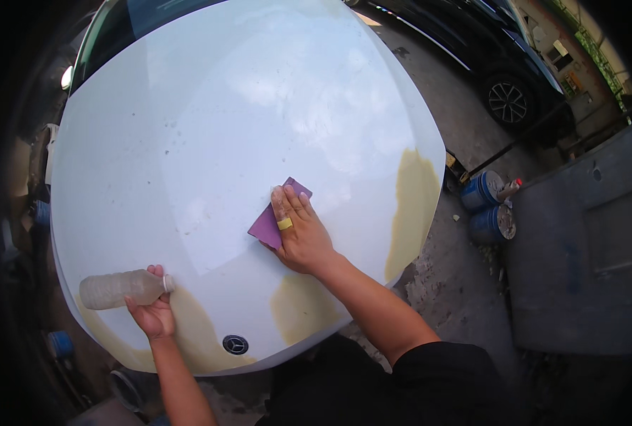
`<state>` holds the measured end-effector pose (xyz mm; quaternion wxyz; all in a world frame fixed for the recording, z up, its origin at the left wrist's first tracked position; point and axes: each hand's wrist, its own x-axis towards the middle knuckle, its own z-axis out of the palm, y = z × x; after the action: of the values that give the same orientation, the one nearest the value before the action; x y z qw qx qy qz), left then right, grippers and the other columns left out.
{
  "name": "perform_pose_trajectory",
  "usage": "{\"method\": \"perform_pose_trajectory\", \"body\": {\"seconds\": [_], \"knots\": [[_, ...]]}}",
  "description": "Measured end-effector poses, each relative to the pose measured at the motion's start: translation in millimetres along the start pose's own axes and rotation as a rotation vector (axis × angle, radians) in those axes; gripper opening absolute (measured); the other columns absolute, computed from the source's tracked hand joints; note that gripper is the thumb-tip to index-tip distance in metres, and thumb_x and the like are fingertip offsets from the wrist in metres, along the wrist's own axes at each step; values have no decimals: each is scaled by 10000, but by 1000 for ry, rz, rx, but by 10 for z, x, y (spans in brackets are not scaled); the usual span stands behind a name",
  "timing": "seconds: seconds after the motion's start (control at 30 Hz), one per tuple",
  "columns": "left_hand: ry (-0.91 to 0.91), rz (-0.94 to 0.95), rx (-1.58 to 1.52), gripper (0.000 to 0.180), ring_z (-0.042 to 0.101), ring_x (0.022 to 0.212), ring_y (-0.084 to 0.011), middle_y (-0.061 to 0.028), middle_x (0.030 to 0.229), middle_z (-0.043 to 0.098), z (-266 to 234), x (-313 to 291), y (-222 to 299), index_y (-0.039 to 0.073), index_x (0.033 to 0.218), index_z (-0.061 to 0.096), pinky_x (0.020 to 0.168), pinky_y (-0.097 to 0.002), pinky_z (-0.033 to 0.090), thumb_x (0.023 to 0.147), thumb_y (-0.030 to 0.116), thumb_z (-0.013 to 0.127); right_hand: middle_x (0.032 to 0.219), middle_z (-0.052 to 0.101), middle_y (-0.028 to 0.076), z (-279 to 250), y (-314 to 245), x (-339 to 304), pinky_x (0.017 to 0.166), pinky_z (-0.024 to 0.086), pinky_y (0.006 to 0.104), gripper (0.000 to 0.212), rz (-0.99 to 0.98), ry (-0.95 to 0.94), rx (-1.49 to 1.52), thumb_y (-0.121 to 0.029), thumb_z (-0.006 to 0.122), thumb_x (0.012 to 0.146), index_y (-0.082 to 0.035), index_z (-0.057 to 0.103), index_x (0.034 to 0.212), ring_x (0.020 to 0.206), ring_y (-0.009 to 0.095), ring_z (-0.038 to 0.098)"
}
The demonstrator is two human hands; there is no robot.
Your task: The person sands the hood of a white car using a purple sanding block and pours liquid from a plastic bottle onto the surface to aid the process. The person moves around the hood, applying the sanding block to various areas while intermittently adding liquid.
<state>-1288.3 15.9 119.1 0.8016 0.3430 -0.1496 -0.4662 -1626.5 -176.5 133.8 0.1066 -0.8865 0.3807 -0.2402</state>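
A white car hood [223, 156] fills the middle of the view, with dull yellowish patches [408, 213] along its near and right edges. My right hand [301, 238] presses a folded purple sheet, which looks like sandpaper [265, 226], against the hood's centre. Its fingers lie together over the sheet, and one wears a yellow band [284, 224]. At the near left, my left hand [154, 312] grips a clear plastic bottle [113, 290] with a white cap. The bottle is tipped on its side, cap toward the right, and its inside looks cloudy.
A round dark emblem [235, 345] sits at the hood's near edge. To the right stand blue cans [482, 190] beside a large grey panel [578, 248]. A dark car [472, 50] is parked at the far right. Another blue can [60, 344] is at lower left.
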Motion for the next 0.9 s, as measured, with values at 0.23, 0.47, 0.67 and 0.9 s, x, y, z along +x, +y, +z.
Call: {"method": "perform_pose_trajectory", "body": {"seconds": [0.23, 0.47, 0.67, 0.9], "knots": [[-66, -13, -16, 815, 420, 1355, -411, -243, 1431, 452, 136, 6, -7, -31, 1418, 373, 1097, -531, 410, 890, 537, 623, 1524, 318, 268, -459, 904, 225, 1193, 178, 474, 777, 276, 99, -137, -415, 499, 978, 79, 202, 1499, 1440, 418, 264], [-27, 16, 41, 762, 478, 1308, -406, -214, 1376, 519, 109, -2, -12, -7, 1377, 444, 1050, -523, 452, 896, 564, 596, 1537, 305, 248, 125, -730, -265, 1193, 181, 489, 800, -135, -154, 66, -383, 557, 937, 53, 204, 1507, 1455, 402, 247], [-78, -21, 19, 790, 430, 1353, -390, -216, 1416, 474, 124, -18, 44, -28, 1389, 412, 1083, -511, 426, 888, 545, 623, 1553, 263, 261, -224, 181, -276, 1192, 157, 492, 826, 227, -32, -100, -446, 523, 966, 32, 152, 1529, 1463, 410, 213], [-79, -47, -5, 778, 430, 1351, -397, -215, 1409, 481, 126, -5, 48, -23, 1386, 414, 1086, -506, 422, 890, 539, 624, 1570, 216, 257, 162, -784, -296, 1197, 139, 510, 855, 2, -95, -92, -462, 556, 935, 10, 161, 1528, 1471, 415, 179]]}}
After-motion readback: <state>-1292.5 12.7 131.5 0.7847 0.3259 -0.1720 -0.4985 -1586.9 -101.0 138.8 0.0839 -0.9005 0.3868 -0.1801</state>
